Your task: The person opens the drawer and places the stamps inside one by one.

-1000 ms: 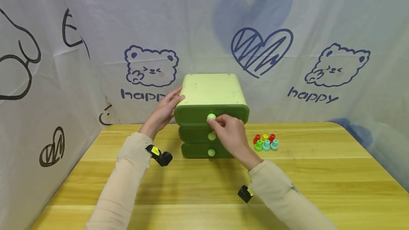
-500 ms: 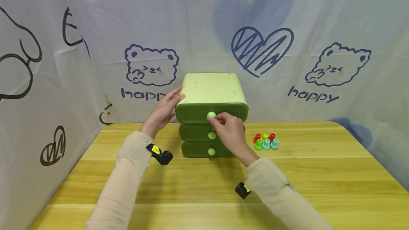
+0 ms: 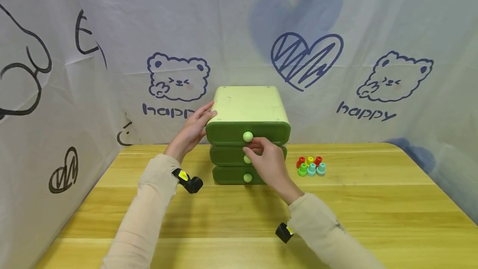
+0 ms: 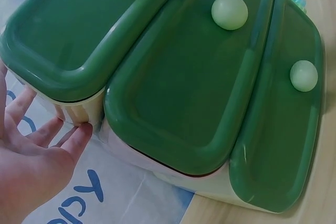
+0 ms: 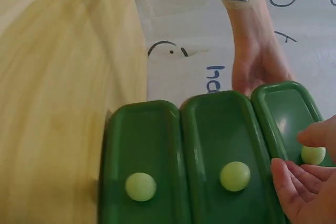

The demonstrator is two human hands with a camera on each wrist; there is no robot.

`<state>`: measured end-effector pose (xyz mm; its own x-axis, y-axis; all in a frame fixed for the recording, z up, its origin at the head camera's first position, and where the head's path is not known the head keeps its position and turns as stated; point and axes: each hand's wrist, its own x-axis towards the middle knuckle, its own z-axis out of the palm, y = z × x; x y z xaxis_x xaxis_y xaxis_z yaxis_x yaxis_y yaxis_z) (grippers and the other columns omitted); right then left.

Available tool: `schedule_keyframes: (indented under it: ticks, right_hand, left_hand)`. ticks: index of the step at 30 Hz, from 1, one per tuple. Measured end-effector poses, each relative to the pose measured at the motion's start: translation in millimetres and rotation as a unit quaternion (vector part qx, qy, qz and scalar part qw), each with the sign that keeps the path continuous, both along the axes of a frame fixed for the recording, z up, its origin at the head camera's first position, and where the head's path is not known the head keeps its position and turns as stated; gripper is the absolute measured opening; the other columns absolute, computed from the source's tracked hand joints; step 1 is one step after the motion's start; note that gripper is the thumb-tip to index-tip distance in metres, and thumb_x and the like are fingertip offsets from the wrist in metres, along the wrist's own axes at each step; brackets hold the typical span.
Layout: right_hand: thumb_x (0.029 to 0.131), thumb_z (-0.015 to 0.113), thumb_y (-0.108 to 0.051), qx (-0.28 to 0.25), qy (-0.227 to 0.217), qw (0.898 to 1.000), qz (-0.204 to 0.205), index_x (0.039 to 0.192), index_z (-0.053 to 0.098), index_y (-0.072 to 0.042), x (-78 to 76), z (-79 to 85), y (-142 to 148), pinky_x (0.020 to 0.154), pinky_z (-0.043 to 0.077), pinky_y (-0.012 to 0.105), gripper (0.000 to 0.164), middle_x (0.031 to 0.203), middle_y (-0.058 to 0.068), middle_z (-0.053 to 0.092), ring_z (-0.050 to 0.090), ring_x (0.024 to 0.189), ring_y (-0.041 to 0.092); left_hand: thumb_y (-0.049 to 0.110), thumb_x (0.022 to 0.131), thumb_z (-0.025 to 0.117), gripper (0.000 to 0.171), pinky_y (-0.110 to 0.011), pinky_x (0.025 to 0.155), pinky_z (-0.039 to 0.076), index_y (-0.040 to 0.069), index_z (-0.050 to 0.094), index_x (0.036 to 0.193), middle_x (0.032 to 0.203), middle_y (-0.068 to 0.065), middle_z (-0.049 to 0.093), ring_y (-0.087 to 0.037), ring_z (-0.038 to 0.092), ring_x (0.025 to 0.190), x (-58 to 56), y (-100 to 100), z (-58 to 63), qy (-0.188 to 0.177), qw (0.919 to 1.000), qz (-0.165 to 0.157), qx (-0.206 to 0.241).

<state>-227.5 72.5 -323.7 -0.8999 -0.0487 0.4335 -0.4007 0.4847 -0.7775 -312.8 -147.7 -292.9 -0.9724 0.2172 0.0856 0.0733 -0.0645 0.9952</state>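
A small cabinet (image 3: 248,103) with a pale yellow-green body and dark green drawer fronts stands on the table. My left hand (image 3: 191,132) rests against its left side, fingers stretched along the upper edge; in the left wrist view the fingertips (image 4: 79,132) touch the pale wall behind the top drawer (image 4: 89,35). Just below and right of the top drawer's round knob (image 3: 248,136) is my right hand (image 3: 269,157), thumb and fingers parted and nothing gripped. In the right wrist view the thumb and fingers lie either side of that knob (image 5: 313,155). All three drawer fronts sit close to the body.
Several small red, yellow, green and light-blue pegs (image 3: 311,169) stand on the wooden table (image 3: 224,223) right of the cabinet. A white cloth (image 3: 239,24) with printed drawings hangs behind and at the left.
The top drawer has slid slightly back toward the cabinet. My right hand has let go of its knob, dropping a little with the fingers loosened. My left hand has stayed put.
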Motion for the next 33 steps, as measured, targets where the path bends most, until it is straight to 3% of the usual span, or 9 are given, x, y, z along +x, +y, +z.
schedule_keyframes:
  ticks: [3,7,11,14,18,25,33]
  right_hand:
    - [0.089,0.070,-0.015,-0.005,0.010,1.000,-0.009,0.107,0.066,0.000,2.8,-8.1,2.9,0.076,0.055,0.038,0.024,0.096,0.009,0.070,0.066,0.088,0.023]
    - [0.090,0.069,-0.017,-0.004,0.000,0.999,-0.033,0.095,0.068,0.000,3.2,-22.5,8.5,0.066,0.054,0.033,0.017,0.084,0.007,0.069,0.063,0.076,0.021]
    - [0.093,0.066,-0.024,-0.020,-0.066,0.997,-0.017,0.091,0.071,0.000,1.8,-35.4,10.7,0.055,0.052,0.029,0.025,0.075,0.008,0.068,0.065,0.068,0.025]
    - [0.094,0.065,-0.029,-0.061,-0.122,0.991,0.005,0.093,0.073,0.002,-0.5,-40.7,9.2,0.055,0.056,0.035,0.031,0.076,0.012,0.069,0.068,0.069,0.030]
    - [0.093,0.065,-0.033,-0.099,-0.156,0.983,0.023,0.093,0.073,0.002,-6.0,-44.4,5.5,0.060,0.058,0.041,0.036,0.079,0.013,0.070,0.068,0.072,0.030]
    - [0.093,0.066,-0.030,-0.107,-0.141,0.984,0.034,0.089,0.073,0.002,-11.6,-50.7,2.7,0.064,0.058,0.046,0.033,0.074,0.008,0.070,0.068,0.069,0.029]
    - [0.092,0.067,-0.028,-0.093,-0.123,0.988,0.025,0.084,0.072,0.001,-7.8,-51.0,0.4,0.065,0.058,0.046,0.031,0.072,0.006,0.070,0.067,0.068,0.029]
  left_hand:
    - [0.026,0.099,0.052,0.062,-0.038,0.106,0.038,0.017,0.026,0.154,0.158,-0.009,0.021,-0.026,0.034,0.136,-0.2,-0.3,-0.6,0.007,1.0000,-0.002,-0.002]
    - [0.029,0.098,0.056,0.064,-0.034,0.102,0.043,0.016,0.028,0.154,0.156,-0.012,0.023,-0.026,0.036,0.134,-0.5,-0.8,-0.7,0.014,0.9999,0.004,-0.008]
    - [0.027,0.098,0.055,0.062,-0.035,0.103,0.042,0.017,0.029,0.153,0.156,-0.010,0.024,-0.026,0.036,0.134,-1.8,0.1,1.0,0.008,0.9999,0.007,-0.006]
    - [0.025,0.099,0.052,0.059,-0.037,0.106,0.038,0.019,0.029,0.153,0.156,-0.007,0.025,-0.025,0.033,0.136,-3.5,1.4,1.1,-0.001,1.0000,0.007,-0.005]
    - [0.025,0.100,0.052,0.058,-0.038,0.106,0.038,0.020,0.029,0.153,0.156,-0.006,0.026,-0.024,0.033,0.136,-4.5,1.4,-0.6,-0.006,0.9999,0.012,-0.005]
    - [0.026,0.100,0.051,0.058,-0.037,0.106,0.039,0.020,0.029,0.153,0.156,-0.006,0.027,-0.024,0.035,0.135,-2.0,0.1,-2.0,-0.004,0.9999,0.014,-0.008]
    - [0.025,0.100,0.052,0.059,-0.034,0.103,0.041,0.019,0.029,0.153,0.155,-0.008,0.027,-0.024,0.039,0.132,-1.4,-1.2,-2.0,-0.001,0.9999,0.012,-0.006]
